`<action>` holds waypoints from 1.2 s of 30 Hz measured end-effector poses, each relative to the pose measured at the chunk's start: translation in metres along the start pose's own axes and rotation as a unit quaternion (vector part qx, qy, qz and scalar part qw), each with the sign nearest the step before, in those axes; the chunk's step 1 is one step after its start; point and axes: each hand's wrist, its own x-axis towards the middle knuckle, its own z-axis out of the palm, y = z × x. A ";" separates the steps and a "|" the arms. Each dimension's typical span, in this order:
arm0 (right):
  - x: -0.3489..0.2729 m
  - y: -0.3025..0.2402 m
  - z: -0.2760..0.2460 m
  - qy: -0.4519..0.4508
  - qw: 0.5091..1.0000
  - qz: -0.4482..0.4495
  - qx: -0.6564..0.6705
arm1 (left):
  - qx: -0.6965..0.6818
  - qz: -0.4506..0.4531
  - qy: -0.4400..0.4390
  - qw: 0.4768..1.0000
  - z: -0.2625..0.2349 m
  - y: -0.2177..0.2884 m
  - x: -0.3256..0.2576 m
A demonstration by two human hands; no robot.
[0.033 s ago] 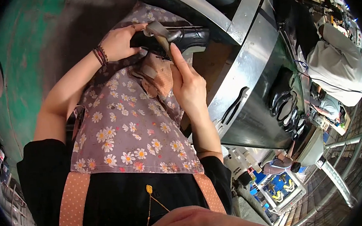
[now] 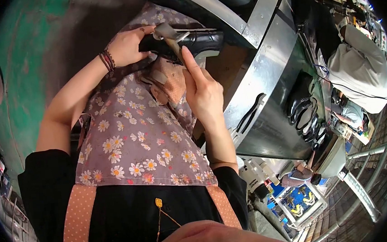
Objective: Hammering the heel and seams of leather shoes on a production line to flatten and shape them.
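A glossy black shoe [image 2: 208, 39] lies sideways across my lap, on the flowered apron [image 2: 144, 125]. My left hand [image 2: 126, 47] is wrapped round its left end, with the fingertips partly hidden. In my right hand [image 2: 204, 90] is a hammer [image 2: 166, 31], gripped by its handle with the index finger stretched along it. The metal hammer head, smeared by motion, is over the shoe near my left fingers. Whether it touches the shoe, I cannot tell.
A metal-edged bench [image 2: 262, 72] stands close on the right, with several black shoes [image 2: 303, 112] on it. Beyond it are a blue crate [image 2: 302, 199], metal rails and people. On the left is a green surface [image 2: 23, 98].
The hammer head has shifted very slightly left and looks more blurred. My right hand has moved a little to the right. My left hand and the shoe stay almost in place.
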 end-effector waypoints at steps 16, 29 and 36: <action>-0.019 0.046 0.034 0.076 0.989 0.018 0.125 | -0.057 0.020 -0.040 0.997 -0.009 -0.008 0.018; -0.012 0.053 0.007 0.085 0.990 0.099 0.047 | -0.106 0.015 -0.081 0.991 -0.018 -0.010 0.033; -0.022 0.064 0.016 0.136 0.988 0.075 0.020 | -0.181 -0.032 -0.109 0.977 -0.021 -0.019 0.026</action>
